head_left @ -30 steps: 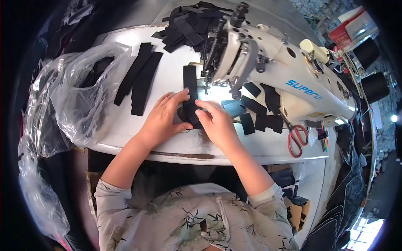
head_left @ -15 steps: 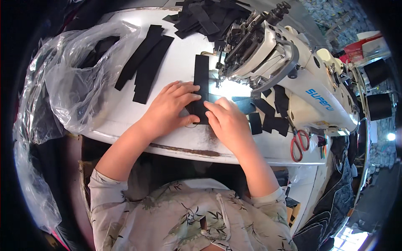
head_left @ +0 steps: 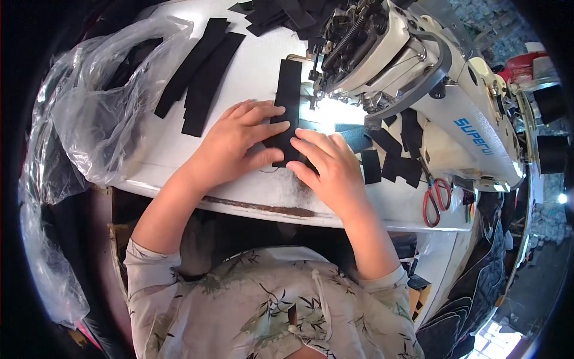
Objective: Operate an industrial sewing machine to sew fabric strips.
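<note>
A black fabric strip (head_left: 289, 84) lies lengthwise on the white table, just left of the sewing machine's needle area (head_left: 320, 99). My left hand (head_left: 236, 143) rests along its left edge, fingers spread, with fingertips and thumb on the cloth. At the strip's lower right edge is my right hand (head_left: 329, 167), its fingers apart and their tips touching or nearly touching the cloth. Whether another layer lies under the strip, I cannot tell.
The sewing machine (head_left: 454, 113) fills the right side. Red-handled scissors (head_left: 436, 202) lie by black fabric scraps (head_left: 397, 155). Left are two longer black strips (head_left: 206, 84) and a clear plastic bag (head_left: 107, 113). A pile of black pieces (head_left: 281, 15) sits at the far side.
My right hand's fingers, bunched at the strip's edge before, are now spread apart. My left hand stays on the strip. The whole view has shifted slightly.
</note>
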`<state>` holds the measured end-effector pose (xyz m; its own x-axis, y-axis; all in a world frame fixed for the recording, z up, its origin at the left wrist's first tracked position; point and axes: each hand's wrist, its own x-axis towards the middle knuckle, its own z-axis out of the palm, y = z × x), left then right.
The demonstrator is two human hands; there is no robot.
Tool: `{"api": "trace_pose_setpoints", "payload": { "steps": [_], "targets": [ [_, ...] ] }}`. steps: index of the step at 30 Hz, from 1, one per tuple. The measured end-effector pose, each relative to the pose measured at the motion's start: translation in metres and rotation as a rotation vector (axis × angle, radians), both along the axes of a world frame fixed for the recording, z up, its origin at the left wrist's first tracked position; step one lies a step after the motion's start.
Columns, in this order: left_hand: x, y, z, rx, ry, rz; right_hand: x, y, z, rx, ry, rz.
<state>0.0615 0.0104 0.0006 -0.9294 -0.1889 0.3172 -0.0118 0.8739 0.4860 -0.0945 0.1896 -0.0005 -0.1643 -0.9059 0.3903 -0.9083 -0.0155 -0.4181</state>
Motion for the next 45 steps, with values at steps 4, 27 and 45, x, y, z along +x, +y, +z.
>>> {"api": "trace_pose_setpoints", "payload": {
  "steps": [4,27,45],
  "targets": [
    [-0.002,-0.003,-0.004,0.002,0.033,-0.021,0.001,0.001,0.000,-0.011,0.038,0.000],
    [-0.003,-0.002,0.000,-0.041,0.067,0.003,0.004,0.003,-0.004,-0.087,0.099,-0.003],
    [-0.048,-0.014,-0.005,-0.212,0.056,-0.112,-0.021,0.000,0.002,0.010,0.265,-0.088]
  ]
}}
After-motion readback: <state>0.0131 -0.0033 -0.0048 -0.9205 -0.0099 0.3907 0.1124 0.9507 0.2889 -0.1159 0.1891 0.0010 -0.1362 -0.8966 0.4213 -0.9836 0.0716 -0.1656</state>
